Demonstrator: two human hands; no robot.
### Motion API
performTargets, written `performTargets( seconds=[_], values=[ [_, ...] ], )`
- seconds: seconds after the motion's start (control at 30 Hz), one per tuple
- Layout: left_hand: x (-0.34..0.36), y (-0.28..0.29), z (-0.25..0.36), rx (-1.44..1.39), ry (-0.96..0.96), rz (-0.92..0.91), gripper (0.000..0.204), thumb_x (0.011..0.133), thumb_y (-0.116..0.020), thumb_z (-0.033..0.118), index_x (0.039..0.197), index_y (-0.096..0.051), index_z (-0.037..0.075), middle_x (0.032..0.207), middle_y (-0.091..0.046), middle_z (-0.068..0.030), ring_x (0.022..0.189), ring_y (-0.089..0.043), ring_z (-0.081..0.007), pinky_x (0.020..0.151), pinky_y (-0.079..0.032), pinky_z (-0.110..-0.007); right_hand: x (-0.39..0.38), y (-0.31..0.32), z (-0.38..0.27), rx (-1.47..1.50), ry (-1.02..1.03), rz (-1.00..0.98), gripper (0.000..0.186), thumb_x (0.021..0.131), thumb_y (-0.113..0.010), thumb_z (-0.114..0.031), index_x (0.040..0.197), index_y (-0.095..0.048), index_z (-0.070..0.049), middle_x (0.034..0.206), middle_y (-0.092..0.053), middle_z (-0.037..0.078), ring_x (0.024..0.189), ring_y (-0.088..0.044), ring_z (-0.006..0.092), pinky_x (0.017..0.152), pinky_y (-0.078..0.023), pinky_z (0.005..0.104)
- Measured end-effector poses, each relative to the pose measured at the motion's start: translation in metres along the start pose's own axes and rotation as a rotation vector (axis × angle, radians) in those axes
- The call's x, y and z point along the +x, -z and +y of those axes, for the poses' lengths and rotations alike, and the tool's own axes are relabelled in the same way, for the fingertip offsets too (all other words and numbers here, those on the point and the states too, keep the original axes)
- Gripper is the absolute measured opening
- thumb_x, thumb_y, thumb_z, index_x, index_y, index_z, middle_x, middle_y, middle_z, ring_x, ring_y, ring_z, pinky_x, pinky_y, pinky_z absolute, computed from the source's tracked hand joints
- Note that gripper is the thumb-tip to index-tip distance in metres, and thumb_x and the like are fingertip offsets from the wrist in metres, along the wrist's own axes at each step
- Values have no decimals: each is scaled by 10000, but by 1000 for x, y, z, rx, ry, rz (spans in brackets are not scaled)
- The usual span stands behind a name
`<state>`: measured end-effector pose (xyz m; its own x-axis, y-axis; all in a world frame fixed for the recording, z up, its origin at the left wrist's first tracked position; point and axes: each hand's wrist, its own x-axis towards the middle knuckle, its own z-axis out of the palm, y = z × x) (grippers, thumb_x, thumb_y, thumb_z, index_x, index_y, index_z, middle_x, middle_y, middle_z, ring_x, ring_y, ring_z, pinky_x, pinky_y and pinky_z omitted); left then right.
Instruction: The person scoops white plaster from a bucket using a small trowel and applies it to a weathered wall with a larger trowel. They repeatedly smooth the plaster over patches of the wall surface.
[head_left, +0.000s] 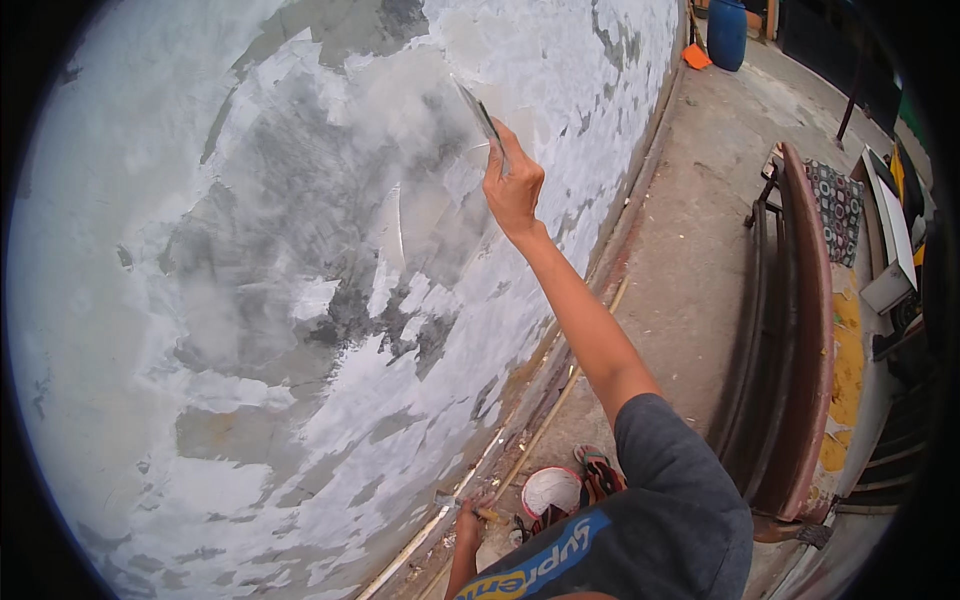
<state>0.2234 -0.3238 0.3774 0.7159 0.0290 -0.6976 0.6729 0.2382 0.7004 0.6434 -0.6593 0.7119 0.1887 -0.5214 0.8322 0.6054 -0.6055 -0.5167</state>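
My right hand (515, 185) is raised against a patchy grey-and-white wall (150, 300), closed on a thin scraper blade (476, 108) whose edge lies at or very near the surface. My arm stretches up from the lower right. Low at the bottom, my left hand (467, 522) grips a second scraper (488, 514) with a yellowish handle, held near the wall's foot. Just right of that hand is a round container of white paste (551, 491), beside my sandalled feet (598, 470).
A long brown bench (805, 330) stands to my right, with a patterned cushion (835, 200) and leaning panels (885, 275) behind it. A concrete path (710, 130) runs along the wall to a blue barrel (726, 35) and orange dustpan (696, 56). A thin pole (563, 385) lies along the wall's base.
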Motion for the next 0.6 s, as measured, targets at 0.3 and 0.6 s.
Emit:
performTargets(
  seconds=[0.3,0.6],
  values=[
    [-27,2,-6,49,74,86,531,1033,-225,401,1335,-461,34,1208,-603,-229,1116,-597,-305,925,-467,-413,-37,-21,-45,120,115,-136,439,825,-589,50,1245,-592,-79,1149,-642,182,1009,-655,321,764,-531,327],
    [-24,-8,9,20,53,90,498,1026,-232,362,1337,-423,22,1232,-577,-251,1125,-581,-338,962,-458,-443,14,15,40,-81,-468,108,278,904,-509,-64,1177,-562,-54,830,-672,193,706,-644,353,653,-466,413]
  ],
)
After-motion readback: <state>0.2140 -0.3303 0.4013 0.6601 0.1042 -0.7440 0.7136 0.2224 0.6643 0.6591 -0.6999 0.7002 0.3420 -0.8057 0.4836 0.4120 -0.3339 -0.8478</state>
